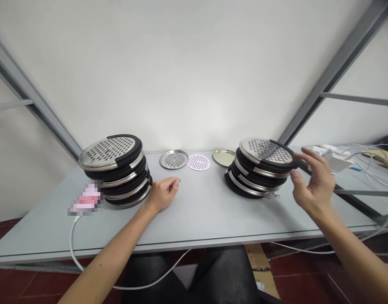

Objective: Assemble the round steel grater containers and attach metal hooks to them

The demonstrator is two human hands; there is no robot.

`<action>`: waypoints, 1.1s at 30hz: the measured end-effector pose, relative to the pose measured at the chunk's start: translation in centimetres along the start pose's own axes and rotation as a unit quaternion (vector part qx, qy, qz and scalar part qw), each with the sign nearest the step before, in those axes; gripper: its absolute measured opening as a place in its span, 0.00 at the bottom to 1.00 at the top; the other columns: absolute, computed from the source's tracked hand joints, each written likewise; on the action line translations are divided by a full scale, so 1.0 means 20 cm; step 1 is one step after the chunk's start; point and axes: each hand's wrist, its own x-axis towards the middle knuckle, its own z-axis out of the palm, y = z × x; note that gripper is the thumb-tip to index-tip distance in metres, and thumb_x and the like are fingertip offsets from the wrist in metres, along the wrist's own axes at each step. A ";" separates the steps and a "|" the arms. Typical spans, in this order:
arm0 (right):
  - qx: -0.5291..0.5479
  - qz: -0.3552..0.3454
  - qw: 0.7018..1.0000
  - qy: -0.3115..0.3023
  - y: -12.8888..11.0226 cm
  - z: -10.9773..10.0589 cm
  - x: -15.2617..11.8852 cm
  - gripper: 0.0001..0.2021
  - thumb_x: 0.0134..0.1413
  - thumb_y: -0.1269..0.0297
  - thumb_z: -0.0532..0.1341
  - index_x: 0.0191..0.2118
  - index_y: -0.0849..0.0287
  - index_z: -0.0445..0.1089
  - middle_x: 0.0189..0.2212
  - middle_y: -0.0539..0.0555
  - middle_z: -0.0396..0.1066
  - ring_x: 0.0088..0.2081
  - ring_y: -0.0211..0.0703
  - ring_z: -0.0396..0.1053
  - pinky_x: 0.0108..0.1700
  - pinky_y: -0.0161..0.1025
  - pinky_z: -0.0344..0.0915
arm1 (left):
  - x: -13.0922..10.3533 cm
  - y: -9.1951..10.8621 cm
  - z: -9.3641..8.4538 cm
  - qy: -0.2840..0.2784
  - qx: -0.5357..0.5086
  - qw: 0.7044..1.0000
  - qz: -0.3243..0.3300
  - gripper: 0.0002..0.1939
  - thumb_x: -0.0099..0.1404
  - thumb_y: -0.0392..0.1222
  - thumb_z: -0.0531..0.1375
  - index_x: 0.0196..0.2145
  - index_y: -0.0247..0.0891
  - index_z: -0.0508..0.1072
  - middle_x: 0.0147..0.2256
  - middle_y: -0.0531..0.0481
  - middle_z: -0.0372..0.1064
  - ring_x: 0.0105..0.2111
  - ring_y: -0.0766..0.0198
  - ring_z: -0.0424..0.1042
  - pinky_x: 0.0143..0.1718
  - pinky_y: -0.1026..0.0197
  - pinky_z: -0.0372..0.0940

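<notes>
My right hand (314, 177) is beside the top rim of the right stack (254, 175), thumb and fingers apart. Whether a fingertip touches the rim is unclear. This stack is round metal pieces with black bands; its top is a slotted silver disc (257, 147). Small wire-like metal pieces (272, 195) lie at its foot. My left hand (164, 193) rests on the table with fingers curled and thumb pressed to the index finger; what they hold, if anything, is hidden. Just left of it stands a similar stack (118, 175), slightly tilted, topped by a slotted disc (107, 151).
Along the wall lie a round metal tray (181, 154) holding small dark pieces, a pale purple slotted disc (198, 162) and a shallow gold-toned tray (224, 157). A blurred pink object (86, 198) has a white cable (72, 240). White cables (367, 169) tangle at right.
</notes>
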 end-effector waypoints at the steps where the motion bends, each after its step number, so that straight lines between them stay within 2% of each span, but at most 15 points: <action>1: -0.001 0.014 1.000 -0.011 0.00 0.00 -0.01 0.20 0.57 0.60 0.59 0.54 0.54 0.69 0.56 0.63 0.67 0.58 0.58 0.65 0.60 0.58 0.60 | 0.00 0.00 0.00 -0.003 0.002 1.000 0.000 0.13 0.69 0.41 0.52 0.37 0.37 0.75 0.23 0.54 0.68 0.23 0.68 0.66 0.28 0.66 0.60; 5: 0.030 0.056 0.995 -0.074 0.02 0.02 -0.02 0.18 0.60 0.58 0.56 0.54 0.52 0.69 0.58 0.61 0.65 0.59 0.56 0.63 0.57 0.57 0.62 | 0.00 0.00 0.00 -0.002 0.005 1.000 -0.001 0.13 0.70 0.42 0.52 0.35 0.38 0.75 0.22 0.54 0.67 0.21 0.68 0.63 0.28 0.66 0.58; 15: 0.037 0.053 0.994 -0.084 0.04 0.01 -0.02 0.19 0.60 0.58 0.55 0.55 0.54 0.68 0.58 0.61 0.65 0.60 0.56 0.63 0.59 0.57 0.61 | 0.00 0.00 0.00 -0.014 0.002 1.000 0.002 0.16 0.70 0.43 0.51 0.31 0.38 0.75 0.21 0.54 0.66 0.21 0.68 0.62 0.27 0.65 0.58; 18: 0.011 0.031 0.998 -0.044 0.02 0.02 -0.02 0.19 0.60 0.59 0.54 0.55 0.55 0.68 0.57 0.61 0.66 0.59 0.57 0.63 0.60 0.59 0.59 | 0.01 0.00 0.00 -0.015 0.003 1.000 0.000 0.16 0.70 0.43 0.51 0.31 0.38 0.75 0.21 0.53 0.66 0.21 0.68 0.62 0.27 0.65 0.57; 20: -0.006 0.007 1.000 0.025 -0.02 0.03 -0.02 0.19 0.59 0.61 0.55 0.54 0.54 0.69 0.56 0.60 0.67 0.58 0.59 0.64 0.60 0.60 0.59 | 0.01 0.00 0.00 -0.019 0.002 1.000 -0.004 0.16 0.70 0.43 0.51 0.31 0.38 0.75 0.22 0.53 0.68 0.21 0.67 0.62 0.27 0.64 0.58; 22: -0.005 -0.043 0.995 0.095 -0.08 0.04 -0.04 0.18 0.57 0.63 0.56 0.52 0.51 0.71 0.55 0.59 0.68 0.56 0.59 0.66 0.57 0.61 0.62 | 0.00 0.00 0.00 -0.032 0.002 0.999 -0.011 0.15 0.70 0.42 0.51 0.32 0.38 0.75 0.24 0.52 0.70 0.22 0.67 0.64 0.28 0.64 0.58; 23: 0.002 -0.079 0.991 0.108 -0.11 0.04 -0.05 0.18 0.55 0.64 0.57 0.51 0.50 0.71 0.54 0.59 0.68 0.55 0.59 0.67 0.56 0.60 0.64 | 0.00 0.00 0.00 -0.042 0.003 0.999 -0.014 0.15 0.69 0.42 0.51 0.32 0.39 0.75 0.25 0.52 0.71 0.23 0.67 0.64 0.29 0.64 0.59; 25: 0.029 -0.144 0.987 0.061 -0.19 0.06 -0.08 0.19 0.51 0.67 0.58 0.50 0.49 0.71 0.54 0.58 0.68 0.52 0.58 0.69 0.52 0.58 0.68 | 0.00 0.01 0.01 -0.066 0.008 0.998 -0.020 0.14 0.69 0.42 0.51 0.31 0.40 0.75 0.27 0.52 0.73 0.23 0.66 0.65 0.29 0.63 0.59; 27: 0.087 -0.187 0.978 -0.042 -0.28 0.10 -0.10 0.20 0.50 0.71 0.59 0.50 0.49 0.70 0.52 0.58 0.69 0.48 0.54 0.72 0.47 0.53 0.71 | 0.00 0.02 0.02 -0.087 0.013 0.996 -0.025 0.13 0.68 0.42 0.52 0.31 0.40 0.75 0.27 0.52 0.73 0.23 0.66 0.65 0.29 0.63 0.59; 29: 0.142 -0.225 0.941 -0.210 -0.37 0.16 -0.11 0.19 0.52 0.74 0.57 0.50 0.50 0.69 0.43 0.55 0.74 0.43 0.47 0.74 0.44 0.46 0.72 | 0.00 0.02 0.02 -0.100 0.020 0.994 -0.031 0.13 0.68 0.41 0.52 0.31 0.41 0.75 0.26 0.53 0.72 0.24 0.66 0.65 0.29 0.63 0.59; 31: 0.166 -0.227 0.905 -0.319 -0.45 0.23 -0.12 0.17 0.56 0.73 0.54 0.49 0.53 0.69 0.37 0.54 0.76 0.38 0.44 0.73 0.41 0.44 0.71 | 0.00 0.02 0.02 -0.105 0.026 0.993 -0.038 0.12 0.68 0.41 0.52 0.31 0.41 0.74 0.26 0.53 0.71 0.25 0.66 0.66 0.30 0.63 0.59; 33: 0.167 -0.197 0.873 -0.413 -0.52 0.34 -0.12 0.14 0.59 0.71 0.53 0.48 0.55 0.70 0.39 0.56 0.75 0.39 0.44 0.73 0.42 0.43 0.71 | 0.01 0.02 0.02 -0.106 0.028 0.993 -0.044 0.12 0.68 0.41 0.53 0.31 0.41 0.74 0.26 0.53 0.70 0.25 0.65 0.66 0.30 0.63 0.59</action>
